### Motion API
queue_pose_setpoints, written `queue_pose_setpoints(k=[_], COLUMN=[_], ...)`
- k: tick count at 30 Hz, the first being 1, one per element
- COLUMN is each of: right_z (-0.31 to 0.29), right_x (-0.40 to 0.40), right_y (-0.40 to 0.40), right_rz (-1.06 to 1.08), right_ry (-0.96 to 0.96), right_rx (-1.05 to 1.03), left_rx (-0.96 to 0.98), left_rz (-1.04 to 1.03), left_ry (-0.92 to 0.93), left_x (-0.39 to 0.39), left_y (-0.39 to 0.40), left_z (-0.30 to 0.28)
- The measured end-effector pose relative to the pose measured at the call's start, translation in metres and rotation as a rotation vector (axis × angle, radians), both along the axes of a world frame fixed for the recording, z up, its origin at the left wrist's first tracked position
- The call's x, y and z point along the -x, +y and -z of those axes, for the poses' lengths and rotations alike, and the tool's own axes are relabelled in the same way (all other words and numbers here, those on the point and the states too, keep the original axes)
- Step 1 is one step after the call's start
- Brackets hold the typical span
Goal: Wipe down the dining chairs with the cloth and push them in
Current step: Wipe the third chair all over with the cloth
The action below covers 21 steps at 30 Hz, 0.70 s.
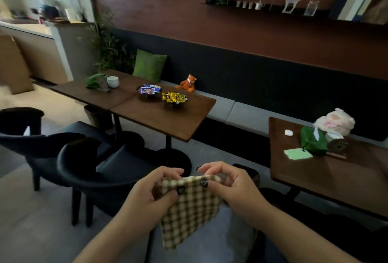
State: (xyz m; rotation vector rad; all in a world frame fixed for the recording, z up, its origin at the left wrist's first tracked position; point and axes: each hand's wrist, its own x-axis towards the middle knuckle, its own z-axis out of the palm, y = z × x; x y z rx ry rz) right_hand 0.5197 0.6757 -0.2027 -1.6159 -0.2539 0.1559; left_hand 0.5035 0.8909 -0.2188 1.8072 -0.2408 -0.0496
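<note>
Both hands are raised in front of the person, low in the view, and both grip the checked cloth (190,208) by its top edge. The left hand (151,191) pinches the cloth's upper left corner between thumb and curled fingers; the right hand (228,187) pinches the upper right corner the same way. The green-and-cream cloth hangs down from the two grips, apparently folded, its lower corner pointing at the floor between the forearms.

To the left of the hands stand two dark dining chairs. The nearer chair (98,170) has a curved back and a padded seat and stands out from the long desk (159,117), not tucked beneath it. The farther chair (31,143) stands behind it, also out from the desk, and is somewhat blurred.

On the long desk sit two dark bowls of wrapped sweets (174,97), one blue-and-white, one yellow, close together, with a white cup (113,81) and a small plant near the far end. Behind it runs a bench (241,111) with grey cushions, carrying a green pillow (149,67) and an orange fox toy (188,83).

At right, a second desk (315,170) holds a green phone (298,153), a green tissue pouch (312,141), a small white case and a pale plush toy (336,122).
</note>
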Motion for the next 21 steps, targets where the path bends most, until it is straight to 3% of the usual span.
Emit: queue_pose_setpoints(k=[7,13,16,18,21], right_z=[0.020,0.020,0.029,0.037,0.040], right_x=[-0.122,-0.203,-0.228,-0.241,-0.262], right_y=[0.058,0.138,0.178,0.204,0.244], right_rz=[-0.102,-0.077,-0.084,-0.043,0.080], right_ry=[0.162,0.194,0.107,0.006,-0.021], right_rx=[0.153,0.009,0.134,0.256,0.214], left_rx=[-0.036,0.087,0.140,0.082,-0.121], left_rz=[-0.098,-0.267,-0.286,-0.252,-0.155], left_ry=[0.098,0.069,0.045,0.015,-0.061], left_x=[-0.099,-0.172,-0.200,-0.218,-0.250], left_y=[0.078,0.142,0.175,0.200,0.249], left_z=[0.025,0.029,0.028,0.031,0.037])
